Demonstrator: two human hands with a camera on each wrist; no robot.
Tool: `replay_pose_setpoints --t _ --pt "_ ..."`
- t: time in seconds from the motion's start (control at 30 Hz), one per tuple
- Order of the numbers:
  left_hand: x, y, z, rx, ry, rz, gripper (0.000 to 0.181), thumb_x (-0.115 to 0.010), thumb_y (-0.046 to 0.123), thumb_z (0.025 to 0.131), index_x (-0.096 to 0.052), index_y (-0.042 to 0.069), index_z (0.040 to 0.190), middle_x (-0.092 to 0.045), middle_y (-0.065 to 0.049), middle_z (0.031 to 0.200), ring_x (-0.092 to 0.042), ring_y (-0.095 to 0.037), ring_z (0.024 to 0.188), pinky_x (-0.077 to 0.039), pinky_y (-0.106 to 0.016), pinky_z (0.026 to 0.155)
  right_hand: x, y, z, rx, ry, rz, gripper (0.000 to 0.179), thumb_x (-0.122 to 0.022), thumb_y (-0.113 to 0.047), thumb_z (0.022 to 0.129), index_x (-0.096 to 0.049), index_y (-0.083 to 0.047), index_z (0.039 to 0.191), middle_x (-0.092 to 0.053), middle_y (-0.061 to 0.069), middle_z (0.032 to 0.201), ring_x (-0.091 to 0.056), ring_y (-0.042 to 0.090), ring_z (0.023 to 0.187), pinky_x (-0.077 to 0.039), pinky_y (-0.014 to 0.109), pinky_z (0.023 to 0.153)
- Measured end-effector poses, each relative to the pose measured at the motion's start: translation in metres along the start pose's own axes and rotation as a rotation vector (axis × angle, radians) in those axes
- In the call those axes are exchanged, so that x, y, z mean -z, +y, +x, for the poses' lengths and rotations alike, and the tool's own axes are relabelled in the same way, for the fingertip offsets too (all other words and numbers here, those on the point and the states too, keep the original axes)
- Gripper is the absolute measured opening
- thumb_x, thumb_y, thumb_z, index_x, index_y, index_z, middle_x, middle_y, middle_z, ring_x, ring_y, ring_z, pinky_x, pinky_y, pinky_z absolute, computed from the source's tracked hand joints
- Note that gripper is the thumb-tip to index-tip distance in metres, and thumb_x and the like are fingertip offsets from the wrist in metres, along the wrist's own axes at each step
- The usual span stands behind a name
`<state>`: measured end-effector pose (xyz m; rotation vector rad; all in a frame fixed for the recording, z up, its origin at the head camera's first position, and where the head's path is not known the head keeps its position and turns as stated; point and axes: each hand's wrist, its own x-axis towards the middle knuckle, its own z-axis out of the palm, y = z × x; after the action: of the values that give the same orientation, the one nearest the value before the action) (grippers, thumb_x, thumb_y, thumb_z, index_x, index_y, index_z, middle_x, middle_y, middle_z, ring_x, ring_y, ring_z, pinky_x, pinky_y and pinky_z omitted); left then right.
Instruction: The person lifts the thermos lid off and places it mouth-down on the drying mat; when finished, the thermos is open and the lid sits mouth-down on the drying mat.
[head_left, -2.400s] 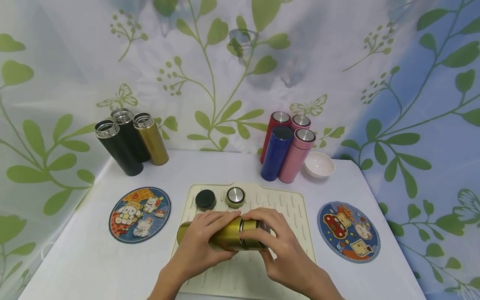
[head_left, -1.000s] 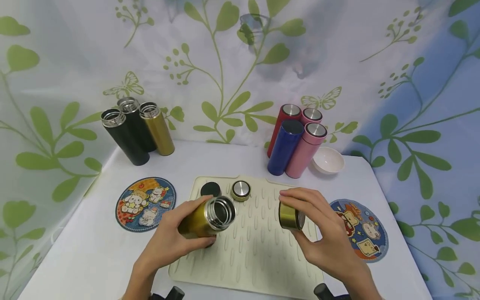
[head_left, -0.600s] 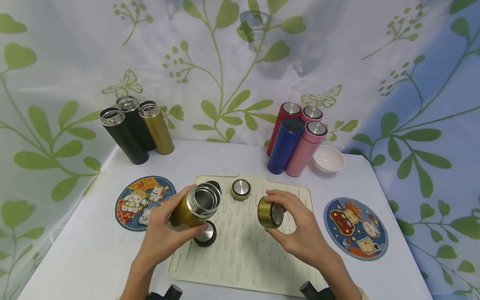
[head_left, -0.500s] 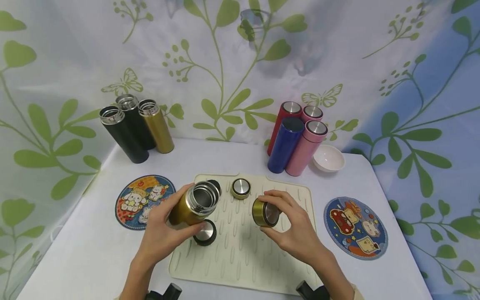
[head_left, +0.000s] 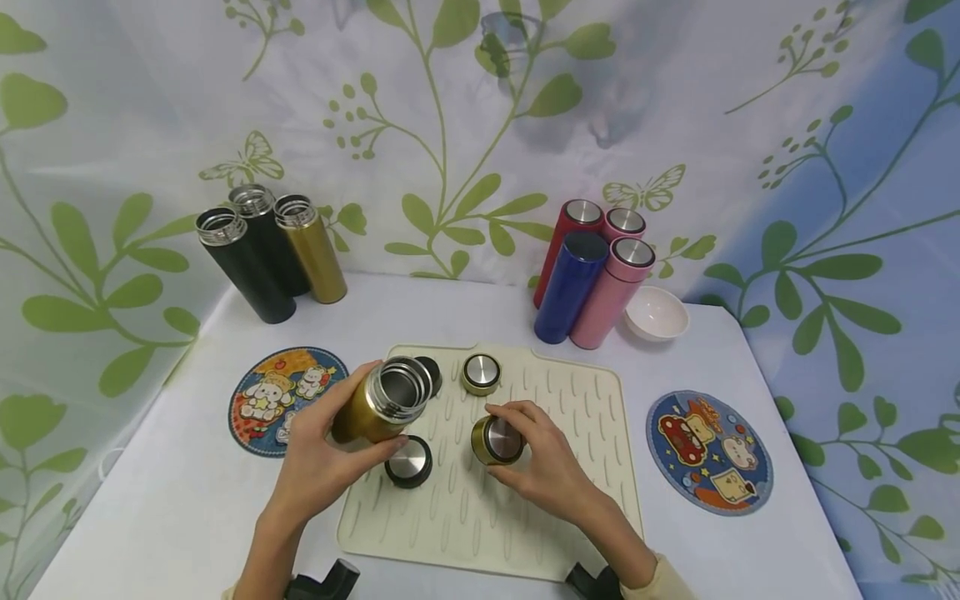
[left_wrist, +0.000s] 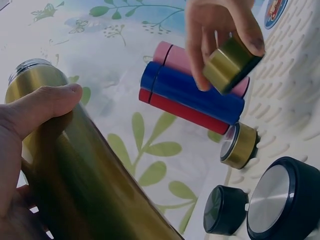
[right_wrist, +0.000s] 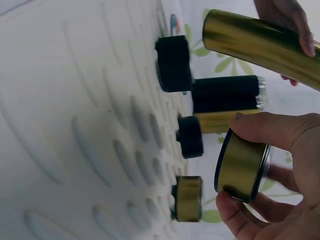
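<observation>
My left hand (head_left: 318, 454) grips a gold thermos bottle (head_left: 367, 412) whose steel mouth is uncovered and tilted toward the camera. In the left wrist view the thumb lies across the gold body of that bottle (left_wrist: 85, 165). My right hand (head_left: 547, 458) pinches a gold lid (head_left: 497, 440) with a steel top between thumb and fingers, low over the cream mat (head_left: 555, 533). The right wrist view shows the held lid (right_wrist: 242, 162) above the mat's surface. Standing on the mat are another gold lid (head_left: 481, 373), a black lid with steel top (head_left: 409, 461) and a black lid (head_left: 430, 377) partly behind the bottle.
At back left stand two black bottles (head_left: 247, 267) and a gold one (head_left: 313, 254), all lidless. Capped red (head_left: 573, 218), blue (head_left: 572, 287) and pink bottles (head_left: 613, 292) cluster at back right beside a white bowl (head_left: 656, 315). Round patterned mats (head_left: 288, 400) flank the cream mat.
Both hands earlier held the gold bottle with its lid on; the lid came off in my right hand. Since then the right hand has moved left and lower with it, while the bottle shifted slightly left.
</observation>
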<state>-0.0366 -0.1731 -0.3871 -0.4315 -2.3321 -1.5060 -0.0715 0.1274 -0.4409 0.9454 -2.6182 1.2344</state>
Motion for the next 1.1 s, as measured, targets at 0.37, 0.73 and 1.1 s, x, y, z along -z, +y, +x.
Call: replay_pose_setpoints --t 0.37,0.73,1.1 --pt "0.001 0.004 0.0 0.004 0.024 -0.008 0.09 -0.093 0.002 0.064 -0.054 0.015 0.144 -0.06 -0.001 0.137 -0.058 -0.014 0.12 -0.043 -0.021 0.095 -0.026 0.011 0.002 -0.072 -0.064 -0.071 0.076 -0.094 -0.008 0.061 -0.059 -0.01 0.128 -0.061 -0.001 0.12 -0.055 0.016 0.111 -0.049 0.039 0.091" --pt "-0.001 -0.004 -0.004 0.013 0.021 0.022 0.09 -0.093 0.005 0.067 -0.052 0.018 0.146 -0.058 0.001 0.14 -0.057 -0.015 0.122 -0.043 -0.022 0.095 -0.046 0.015 0.002 -0.058 -0.102 -0.126 0.074 -0.094 -0.008 0.061 -0.061 -0.009 0.127 -0.061 0.002 0.121 -0.056 0.02 0.11 -0.05 0.041 0.091" --pt "-0.002 -0.005 -0.004 0.002 0.026 0.029 0.09 -0.094 0.006 0.066 -0.053 0.017 0.146 -0.06 0.001 0.138 -0.058 -0.014 0.119 -0.043 -0.021 0.094 -0.049 0.012 0.002 -0.057 -0.114 -0.181 0.072 -0.092 -0.009 0.06 -0.063 -0.012 0.126 -0.06 0.001 0.119 -0.055 0.019 0.105 -0.051 0.039 0.088"
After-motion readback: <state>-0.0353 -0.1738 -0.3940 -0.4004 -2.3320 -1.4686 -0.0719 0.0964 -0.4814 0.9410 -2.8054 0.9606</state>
